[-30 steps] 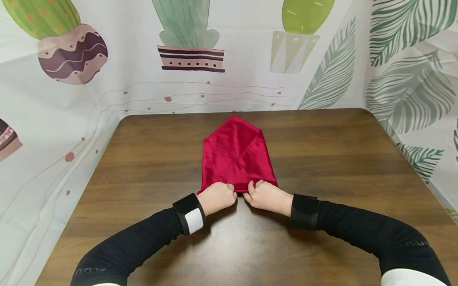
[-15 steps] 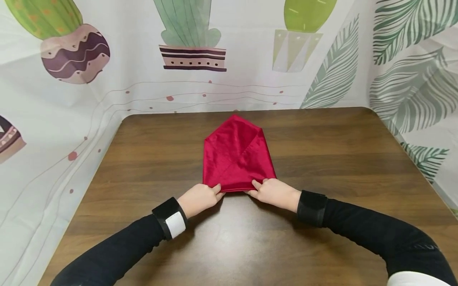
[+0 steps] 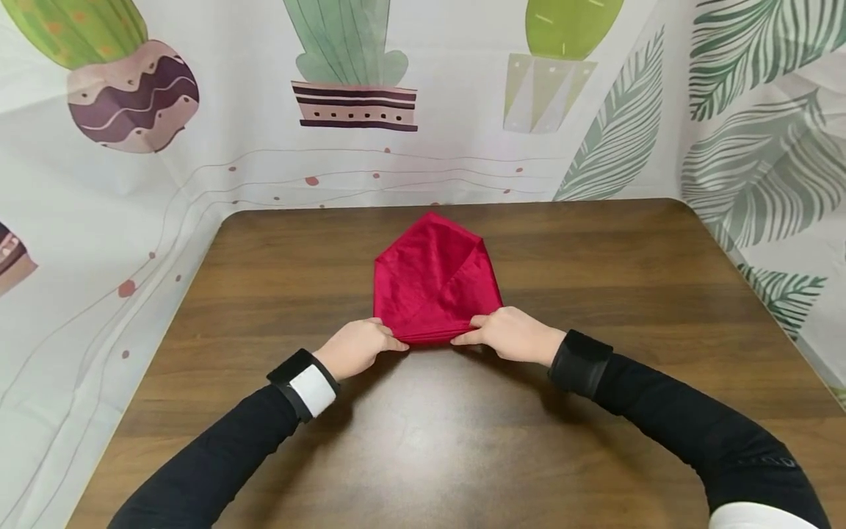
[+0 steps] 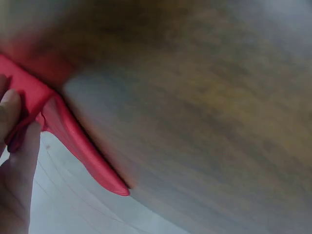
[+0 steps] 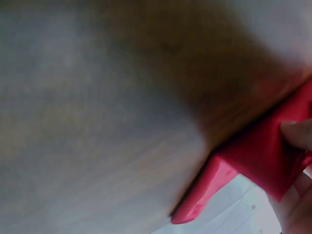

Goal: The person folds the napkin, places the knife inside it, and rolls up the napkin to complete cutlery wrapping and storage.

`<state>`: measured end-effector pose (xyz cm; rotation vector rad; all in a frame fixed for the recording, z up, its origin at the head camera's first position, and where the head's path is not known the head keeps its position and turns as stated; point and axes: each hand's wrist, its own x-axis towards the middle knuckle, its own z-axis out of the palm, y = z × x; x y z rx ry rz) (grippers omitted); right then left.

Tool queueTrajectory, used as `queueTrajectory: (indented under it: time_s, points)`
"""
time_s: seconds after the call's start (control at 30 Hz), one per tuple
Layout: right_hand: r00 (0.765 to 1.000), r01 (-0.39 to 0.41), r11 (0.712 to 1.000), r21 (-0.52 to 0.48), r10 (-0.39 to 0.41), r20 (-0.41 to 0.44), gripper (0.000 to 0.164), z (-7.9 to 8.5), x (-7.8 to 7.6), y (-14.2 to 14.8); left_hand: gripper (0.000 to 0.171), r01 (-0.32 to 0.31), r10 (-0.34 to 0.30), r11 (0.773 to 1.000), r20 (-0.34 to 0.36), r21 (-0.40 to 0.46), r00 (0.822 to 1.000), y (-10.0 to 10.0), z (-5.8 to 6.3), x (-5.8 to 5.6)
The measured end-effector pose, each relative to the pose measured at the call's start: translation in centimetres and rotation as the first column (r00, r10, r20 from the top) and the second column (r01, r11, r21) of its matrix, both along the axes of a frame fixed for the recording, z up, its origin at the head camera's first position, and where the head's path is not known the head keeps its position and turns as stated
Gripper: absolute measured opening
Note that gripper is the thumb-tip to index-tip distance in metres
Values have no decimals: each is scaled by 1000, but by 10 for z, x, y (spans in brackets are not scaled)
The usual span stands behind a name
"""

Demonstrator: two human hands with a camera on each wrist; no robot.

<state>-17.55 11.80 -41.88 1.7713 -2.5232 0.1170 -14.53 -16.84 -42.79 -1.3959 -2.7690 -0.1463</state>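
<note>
A shiny red cloth (image 3: 436,275) lies folded on the wooden table, with a pointed far end and a rolled or folded near edge. My left hand (image 3: 358,347) pinches the left part of that near edge between thumb and fingers. At the right part of the same edge, my right hand (image 3: 512,335) pinches the fabric. In the left wrist view the thumb and a finger grip the red cloth (image 4: 29,92) at its fold. The right wrist view has the thumb pressed on the cloth (image 5: 263,151), with fingers beneath it.
The brown wooden table (image 3: 297,272) stretches around the cloth on all sides. Behind it hangs a white curtain (image 3: 463,110) printed with cacti and leaves. The table's far edge runs close beyond the cloth's tip.
Both hands have moved apart toward the cloth's near corners and a little away from the body. The near edge has folded farther forward, so the cloth looks shorter.
</note>
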Motion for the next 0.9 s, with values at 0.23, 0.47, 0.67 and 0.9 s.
queueTrajectory:
  time_s: [0.23, 0.47, 0.67, 0.9]
  points:
    - [961, 102, 995, 4, -100, 257, 42, 6, -19, 2, 29, -53, 19, 991, 257, 124, 966, -5, 4, -17]
    - [866, 189, 979, 73, -201, 458, 36, 9, -29, 1, 28, -57, -10, 982, 349, 180, 937, -9, 1, -29]
    - [804, 232, 967, 107, -252, 538, 31, 6, -39, 2, 26, -47, -25, 978, 338, 204, 941, -12, -1, -33]
    - [882, 251, 965, 81, -262, 392, 26, 4, -36, 1, 19, -55, 2, 977, 249, 205, 968, -17, -3, -32]
